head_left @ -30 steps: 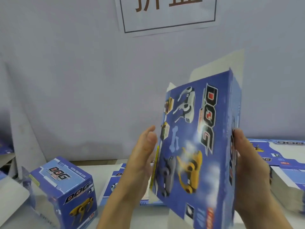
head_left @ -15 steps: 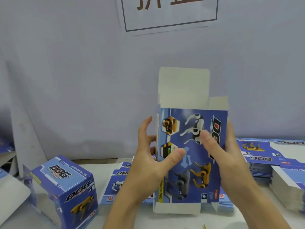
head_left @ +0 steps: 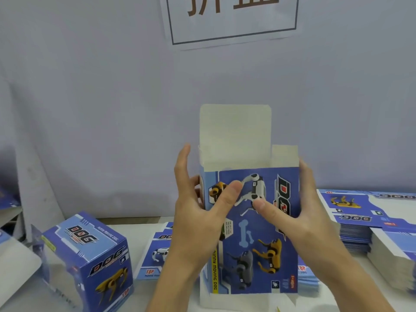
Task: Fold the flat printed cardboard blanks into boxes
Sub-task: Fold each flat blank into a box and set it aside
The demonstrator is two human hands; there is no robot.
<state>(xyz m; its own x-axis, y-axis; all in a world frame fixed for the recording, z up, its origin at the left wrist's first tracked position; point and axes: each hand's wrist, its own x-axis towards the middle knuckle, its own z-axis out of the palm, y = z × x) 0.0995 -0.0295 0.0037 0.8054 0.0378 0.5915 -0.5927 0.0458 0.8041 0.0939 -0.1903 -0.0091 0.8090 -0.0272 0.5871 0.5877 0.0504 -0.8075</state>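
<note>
While upright, box [head_left: 252,233] sits gripped between left hand [head_left: 198,212] and right hand [head_left: 299,210].

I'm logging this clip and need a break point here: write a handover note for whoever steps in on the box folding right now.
Left hand: grips the box at its left edge, thumb on the printed front.
Right hand: grips the right edge, thumb on the front.
Box: upright, opened into a tube, top flap and side flap standing unfolded.
Done: one finished box stands at left.
Left: close this box's flaps, then fold the flat blanks stacked at right and more blanks behind the left hand.
</note>
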